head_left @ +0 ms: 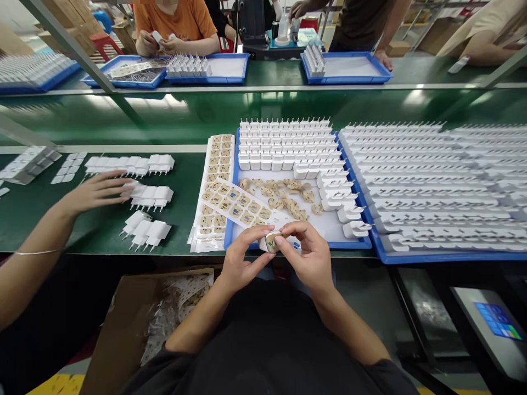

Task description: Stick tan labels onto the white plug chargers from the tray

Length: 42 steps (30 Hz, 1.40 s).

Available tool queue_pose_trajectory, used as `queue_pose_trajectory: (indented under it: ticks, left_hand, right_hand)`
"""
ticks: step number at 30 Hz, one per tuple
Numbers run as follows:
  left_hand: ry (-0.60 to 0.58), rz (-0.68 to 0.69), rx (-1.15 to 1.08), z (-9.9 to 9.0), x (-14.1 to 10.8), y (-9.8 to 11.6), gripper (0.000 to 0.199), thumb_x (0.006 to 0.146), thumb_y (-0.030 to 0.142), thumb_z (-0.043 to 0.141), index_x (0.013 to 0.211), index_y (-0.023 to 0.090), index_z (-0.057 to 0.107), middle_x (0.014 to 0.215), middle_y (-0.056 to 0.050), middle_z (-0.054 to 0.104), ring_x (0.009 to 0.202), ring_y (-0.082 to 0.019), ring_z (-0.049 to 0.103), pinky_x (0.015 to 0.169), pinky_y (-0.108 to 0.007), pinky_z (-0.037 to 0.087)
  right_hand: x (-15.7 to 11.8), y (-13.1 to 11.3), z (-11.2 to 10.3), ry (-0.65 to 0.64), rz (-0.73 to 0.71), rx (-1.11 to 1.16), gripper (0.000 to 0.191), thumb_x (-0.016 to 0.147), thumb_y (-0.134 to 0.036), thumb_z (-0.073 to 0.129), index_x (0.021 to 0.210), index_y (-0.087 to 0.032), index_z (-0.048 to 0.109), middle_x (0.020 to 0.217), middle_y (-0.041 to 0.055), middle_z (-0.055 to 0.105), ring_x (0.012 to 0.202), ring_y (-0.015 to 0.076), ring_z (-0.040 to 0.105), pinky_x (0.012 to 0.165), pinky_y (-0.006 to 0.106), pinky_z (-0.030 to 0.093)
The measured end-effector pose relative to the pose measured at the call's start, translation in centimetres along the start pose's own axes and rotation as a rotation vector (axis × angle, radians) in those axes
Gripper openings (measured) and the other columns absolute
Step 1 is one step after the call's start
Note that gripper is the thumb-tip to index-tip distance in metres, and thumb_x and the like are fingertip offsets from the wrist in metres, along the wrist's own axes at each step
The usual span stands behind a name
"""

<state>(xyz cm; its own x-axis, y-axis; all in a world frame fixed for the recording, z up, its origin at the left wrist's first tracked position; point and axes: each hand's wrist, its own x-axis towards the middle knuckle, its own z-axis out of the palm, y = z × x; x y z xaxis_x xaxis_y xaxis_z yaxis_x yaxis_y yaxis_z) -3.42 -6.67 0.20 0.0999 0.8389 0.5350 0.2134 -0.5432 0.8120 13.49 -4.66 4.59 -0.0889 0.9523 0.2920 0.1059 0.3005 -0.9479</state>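
Note:
My left hand [242,255] is closed around one side of a white plug adapter [263,244], held over the front edge of the blue tray [298,244]. On the adapter's upward face sits a tan printed sticker [272,240]. My right hand [308,255] grips the other side, its thumb on the sticker's edge. Just beyond my hands, a sticker sheet [235,206] lies slanted over the tray's left rim, on top of a stack of similar sheets [221,159]. Loose tan sticker pieces [292,206] are heaped in the tray beside rows of white adapters [284,142].
At left, another person's hand [96,192] reaches to loose adapters [152,195]. A second blue tray [382,253] full of adapters adjoins on the right. Across the green bench [177,118], other people work at trays. Below stands an open cardboard box [123,318].

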Motion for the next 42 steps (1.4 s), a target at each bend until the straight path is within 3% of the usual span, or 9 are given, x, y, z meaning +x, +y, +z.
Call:
queue_pose_trajectory:
  ticks: [4, 7, 9, 13, 15, 21, 30, 35, 42]
  left_hand:
    - [0.006, 0.032, 0.0, 0.0, 0.2, 0.1, 0.053, 0.084, 0.009, 0.071, 0.132, 0.025, 0.055, 0.129, -0.011, 0.066, 0.124, -0.024, 0.06, 0.107, -0.044, 0.05]
    - [0.02, 0.049, -0.021, 0.0, 0.2, -0.1, 0.055, 0.082, 0.006, 0.072, 0.132, 0.025, 0.056, 0.129, -0.011, 0.066, 0.125, -0.025, 0.061, 0.108, -0.045, 0.05]
    - [0.046, 0.051, -0.047, 0.1, 0.1, -0.2, 0.056, 0.081, 0.006, 0.072, 0.131, 0.024, 0.055, 0.13, -0.011, 0.066, 0.126, -0.026, 0.06, 0.109, -0.047, 0.049]
    - [0.103, 0.071, -0.079, 0.5, 0.0, -0.5, 0.053, 0.082, 0.006, 0.072, 0.128, 0.025, 0.056, 0.13, -0.011, 0.066, 0.127, -0.027, 0.06, 0.11, -0.05, 0.049]
    - [0.12, 0.093, -0.08, 0.6, 0.1, -0.5, 0.051, 0.082, 0.008, 0.073, 0.126, 0.025, 0.056, 0.127, -0.011, 0.068, 0.126, -0.027, 0.062, 0.109, -0.051, 0.05]
    - [0.134, 0.258, 0.063, 0.7, 0.7, -0.3, 0.056, 0.078, 0.007, 0.077, 0.125, 0.028, 0.056, 0.124, -0.009, 0.07, 0.12, -0.025, 0.066, 0.103, -0.049, 0.056]
    - [0.131, 0.372, 0.161, 0.7, 1.4, 0.2, 0.058, 0.076, 0.002, 0.077, 0.123, 0.027, 0.054, 0.124, -0.006, 0.069, 0.121, -0.023, 0.066, 0.104, -0.051, 0.056]
    - [0.121, 0.344, 0.111, 0.6, 0.9, -0.4, 0.059, 0.077, 0.002, 0.076, 0.125, 0.027, 0.054, 0.127, -0.006, 0.068, 0.12, -0.023, 0.066, 0.105, -0.053, 0.055]
    - [0.127, 0.168, -0.045, 0.3, -0.3, -1.0, 0.056, 0.078, 0.006, 0.076, 0.125, 0.028, 0.055, 0.126, -0.009, 0.068, 0.125, -0.025, 0.063, 0.107, -0.054, 0.053]
  right_hand:
    - [0.1, -0.4, 0.2, 0.04, -0.154, -0.209, 0.008, 0.088, -0.02, 0.068, 0.091, -0.024, 0.062, 0.084, 0.0009, 0.065, 0.079, 0.0178, 0.064, 0.077, 0.035, 0.054]
    - [0.5, -0.5, -0.1, 0.086, -0.211, -0.309, 0.019, 0.084, -0.022, 0.071, 0.1, -0.025, 0.062, 0.097, 0.0044, 0.063, 0.092, 0.0206, 0.063, 0.076, 0.035, 0.057]
    - [0.7, -0.3, -0.4, 0.071, -0.121, -0.213, 0.026, 0.085, -0.026, 0.071, 0.109, -0.025, 0.061, 0.113, 0.0075, 0.059, 0.106, 0.0228, 0.061, 0.076, 0.034, 0.059]
    - [0.6, 0.1, -0.6, -0.225, 0.132, 0.163, 0.029, 0.088, -0.029, 0.068, 0.116, -0.028, 0.059, 0.127, 0.0072, 0.057, 0.122, 0.0228, 0.058, 0.09, 0.036, 0.057]
    - [0.3, 0.3, -0.3, -0.295, 0.173, 0.263, 0.03, 0.087, -0.029, 0.07, 0.116, -0.029, 0.059, 0.13, 0.0066, 0.057, 0.124, 0.0231, 0.057, 0.094, 0.036, 0.055]
    - [0.3, 0.4, 1.1, -0.123, 0.135, 0.374, 0.009, 0.088, -0.03, 0.066, 0.096, -0.027, 0.065, 0.11, 0.0053, 0.064, 0.113, 0.0223, 0.061, 0.088, 0.034, 0.054]
    - [0.4, 0.3, 1.7, -0.047, 0.149, 0.44, 0.005, 0.084, -0.024, 0.065, 0.088, -0.027, 0.067, 0.103, 0.0031, 0.066, 0.106, 0.0206, 0.062, 0.089, 0.034, 0.052]
    - [0.3, 0.7, 1.6, -0.045, 0.173, 0.484, 0.006, 0.084, -0.025, 0.064, 0.086, -0.027, 0.069, 0.103, 0.0032, 0.068, 0.107, 0.0218, 0.063, 0.093, 0.038, 0.053]
    - [1.2, 0.5, -0.9, -0.328, 0.128, 0.344, 0.024, 0.088, -0.032, 0.066, 0.112, -0.028, 0.069, 0.121, 0.0068, 0.067, 0.118, 0.0261, 0.061, 0.098, 0.044, 0.052]
